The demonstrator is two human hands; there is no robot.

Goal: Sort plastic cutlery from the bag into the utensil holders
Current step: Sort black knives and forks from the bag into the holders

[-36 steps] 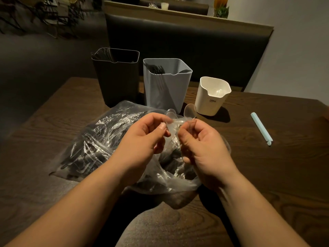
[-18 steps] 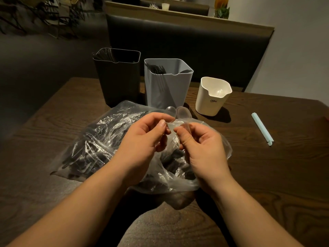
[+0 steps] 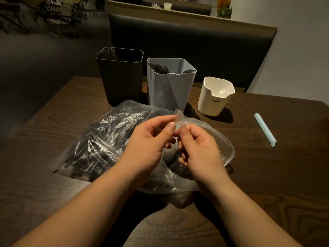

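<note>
I have both hands up over the bag [image 3: 106, 139], which lies on the bench [image 3: 276, 175] full of dark cutlery; the left hand [image 3: 149, 141] and the right hand [image 3: 201, 152] meet fingertip to fingertip, each pinching the clear spoon [image 3: 179, 116] between thumb and forefinger; neither is free. The spoon stands roughly upright, bowl end up and away from me, handle running down into the pinch; in this dim light it may be two spoons stuck together, and I cannot say which. Beyond the bag stand three holders in a row: the black holder [image 3: 121, 82] on the left, the grey holder [image 3: 169, 90] in the middle with dark forks showing inside, the white holder [image 3: 215, 102] on the right with what looks like a clear piece in it. I judge the white one to be the spoon's home; it lies forward and to the right of the pinch, so the right hand is nearer and should carry; the left would have to let go first. The long axis suits a handle-down drop. A pale blue clip [image 3: 265, 129] lies well off to the right, out of the path.
</note>
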